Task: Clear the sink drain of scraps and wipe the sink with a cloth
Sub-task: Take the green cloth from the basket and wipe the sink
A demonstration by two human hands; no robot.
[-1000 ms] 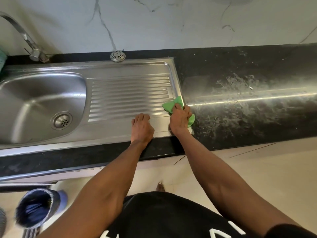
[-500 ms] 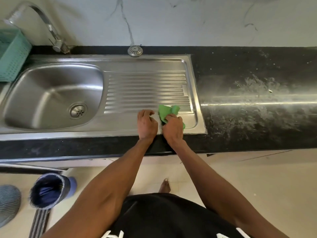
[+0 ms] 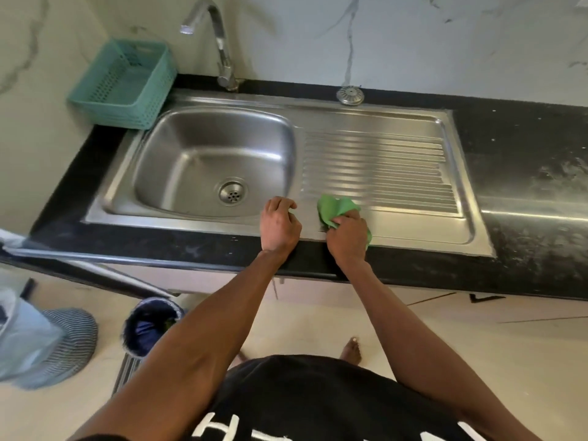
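Observation:
The steel sink (image 3: 203, 122) has a bare basin with its drain (image 3: 231, 192) near the front. A ribbed drainboard (image 3: 381, 160) lies to its right. My right hand (image 3: 347, 238) is shut on a crumpled green cloth (image 3: 334, 207) and presses it on the front left corner of the drainboard. My left hand (image 3: 280, 226) rests on the sink's front rim just left of it, fingers curled in. A small green sliver shows at its fingertips; I cannot tell what it is. A round metal strainer cap (image 3: 350, 95) sits on the counter behind the drainboard.
A curved tap (image 3: 222, 43) stands behind the basin. A teal basket (image 3: 124, 84) sits at the back left corner. The black counter (image 3: 541, 186) right of the sink carries white smears. On the floor below stand a dark bin (image 3: 149, 326) and a striped mat (image 3: 70, 338).
Both hands slid left along the front of the drainboard, toward the basin, with the cloth. My left hand went from flat to curled. The view swung left and brought the tap and basket in.

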